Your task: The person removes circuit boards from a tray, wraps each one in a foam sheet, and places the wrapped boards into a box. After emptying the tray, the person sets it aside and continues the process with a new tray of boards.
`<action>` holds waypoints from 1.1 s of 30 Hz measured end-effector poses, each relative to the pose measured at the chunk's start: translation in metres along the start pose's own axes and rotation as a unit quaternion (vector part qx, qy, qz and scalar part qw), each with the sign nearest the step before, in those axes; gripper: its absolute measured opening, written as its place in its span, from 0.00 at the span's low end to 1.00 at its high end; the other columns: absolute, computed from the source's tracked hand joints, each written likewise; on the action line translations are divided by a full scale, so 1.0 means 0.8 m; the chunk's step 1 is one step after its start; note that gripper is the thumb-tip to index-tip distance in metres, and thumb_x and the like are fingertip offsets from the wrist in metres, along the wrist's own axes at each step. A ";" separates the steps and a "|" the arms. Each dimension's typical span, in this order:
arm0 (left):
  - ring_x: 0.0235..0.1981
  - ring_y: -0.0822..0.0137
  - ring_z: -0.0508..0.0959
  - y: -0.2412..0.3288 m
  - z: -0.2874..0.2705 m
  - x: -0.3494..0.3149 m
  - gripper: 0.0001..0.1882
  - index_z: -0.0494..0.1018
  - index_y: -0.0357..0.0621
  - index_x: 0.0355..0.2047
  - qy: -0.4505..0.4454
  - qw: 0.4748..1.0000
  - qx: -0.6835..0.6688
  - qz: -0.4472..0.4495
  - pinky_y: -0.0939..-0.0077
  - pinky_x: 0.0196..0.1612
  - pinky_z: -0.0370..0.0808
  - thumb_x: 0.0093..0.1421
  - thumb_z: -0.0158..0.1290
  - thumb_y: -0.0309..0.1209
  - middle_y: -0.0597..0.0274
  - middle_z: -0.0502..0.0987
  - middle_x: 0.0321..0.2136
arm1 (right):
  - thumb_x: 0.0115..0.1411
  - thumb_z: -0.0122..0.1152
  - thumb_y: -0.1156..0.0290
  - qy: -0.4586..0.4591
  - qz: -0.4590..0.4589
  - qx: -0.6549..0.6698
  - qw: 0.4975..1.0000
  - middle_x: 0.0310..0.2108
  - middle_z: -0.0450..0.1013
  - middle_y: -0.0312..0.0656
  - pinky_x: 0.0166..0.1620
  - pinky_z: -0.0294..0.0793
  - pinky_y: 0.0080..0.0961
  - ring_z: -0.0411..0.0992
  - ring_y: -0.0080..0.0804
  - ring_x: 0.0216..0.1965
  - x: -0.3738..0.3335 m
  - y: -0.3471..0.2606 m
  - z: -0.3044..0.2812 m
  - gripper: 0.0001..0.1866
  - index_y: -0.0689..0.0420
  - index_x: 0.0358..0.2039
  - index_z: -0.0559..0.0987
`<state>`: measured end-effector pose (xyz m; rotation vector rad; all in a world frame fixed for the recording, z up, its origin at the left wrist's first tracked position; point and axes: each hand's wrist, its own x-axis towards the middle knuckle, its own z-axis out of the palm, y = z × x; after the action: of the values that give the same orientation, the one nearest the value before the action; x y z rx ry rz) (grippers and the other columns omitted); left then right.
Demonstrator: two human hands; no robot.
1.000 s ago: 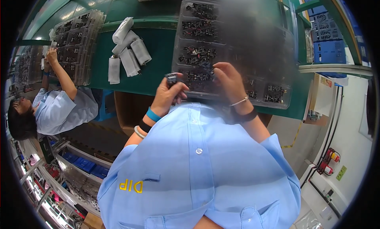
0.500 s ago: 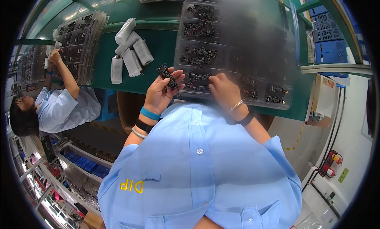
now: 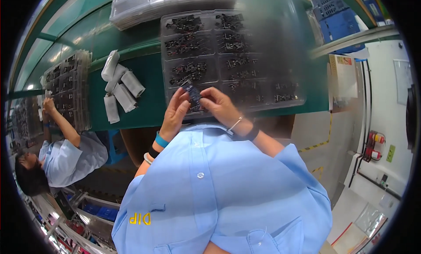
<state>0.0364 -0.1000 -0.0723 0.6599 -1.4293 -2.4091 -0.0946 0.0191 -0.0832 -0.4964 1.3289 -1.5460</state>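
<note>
A dark circuit board (image 3: 191, 94) is held up in front of my chest, over the near edge of a clear plastic tray (image 3: 216, 45). My left hand (image 3: 174, 115) grips its left side between thumb and fingers. At its right edge the thumb and bent fingers of my right hand (image 3: 222, 108) close on it. Whether a second board lies behind it, I cannot tell. Piles of small black circuit boards (image 3: 186, 44) fill several compartments of the tray. A grey blur covers the tray's right part.
White wrapped bundles (image 3: 125, 97) lie left of the tray on the green tabletop (image 3: 147, 74). Behind stands a stack of clear trays (image 3: 175, 4). At the far left, a co-worker (image 3: 72, 155) reaches toward other stacked trays (image 3: 83, 89). Blue crates (image 3: 337, 28) stand at the upper right.
My right hand has left the tray compartment and come leftward to the board in my left hand. Now both hands meet at the board. The whole view has shifted.
</note>
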 end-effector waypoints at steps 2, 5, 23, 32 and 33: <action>0.57 0.66 0.67 -0.013 -0.006 -0.002 0.20 0.67 0.46 0.54 -0.012 0.964 0.258 0.064 0.70 0.55 0.65 0.62 0.49 0.34 0.56 0.68 0.56 | 0.62 0.54 0.73 0.068 -0.037 -0.053 0.996 0.34 0.72 0.37 0.38 0.71 0.17 0.72 0.20 0.33 -0.007 -0.017 -0.036 0.10 0.61 0.44 0.72; 0.59 0.62 0.65 -0.024 -0.015 -0.006 0.19 0.70 0.48 0.51 -0.093 0.807 0.557 0.175 0.64 0.56 0.62 0.60 0.52 0.36 0.58 0.68 0.56 | 0.62 0.55 0.72 0.227 -0.045 -0.039 0.972 0.32 0.73 0.37 0.34 0.73 0.17 0.73 0.22 0.30 -0.026 -0.051 -0.090 0.11 0.59 0.45 0.72; 0.61 0.59 0.62 -0.041 -0.014 0.016 0.17 0.74 0.50 0.46 -0.146 0.678 0.666 0.274 0.57 0.60 0.56 0.54 0.56 0.28 0.60 0.67 0.57 | 0.59 0.60 0.67 0.373 -0.030 -0.089 0.923 0.36 0.73 0.37 0.37 0.71 0.21 0.73 0.24 0.32 -0.149 -0.096 -0.235 0.16 0.60 0.46 0.75; 0.63 0.58 0.59 -0.058 0.128 0.076 0.22 0.71 0.51 0.51 -0.268 0.643 0.649 0.307 0.53 0.63 0.50 0.55 0.56 0.35 0.60 0.62 0.60 | 0.60 0.59 0.68 0.378 -0.034 -0.058 0.923 0.35 0.74 0.36 0.36 0.70 0.20 0.73 0.23 0.31 -0.162 -0.088 -0.260 0.15 0.60 0.46 0.75; 0.64 0.58 0.57 -0.058 0.135 0.081 0.23 0.69 0.51 0.52 -0.281 0.643 0.649 0.293 0.53 0.64 0.48 0.55 0.56 0.36 0.59 0.60 0.62 | 0.60 0.59 0.68 0.376 -0.039 -0.058 0.924 0.35 0.74 0.36 0.36 0.70 0.19 0.73 0.23 0.31 -0.164 -0.088 -0.263 0.15 0.60 0.46 0.75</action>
<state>-0.0744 -0.0246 -0.0844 -0.4465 -2.9336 -0.7335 -0.2387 0.2300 -0.0480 0.0012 2.0034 -1.8139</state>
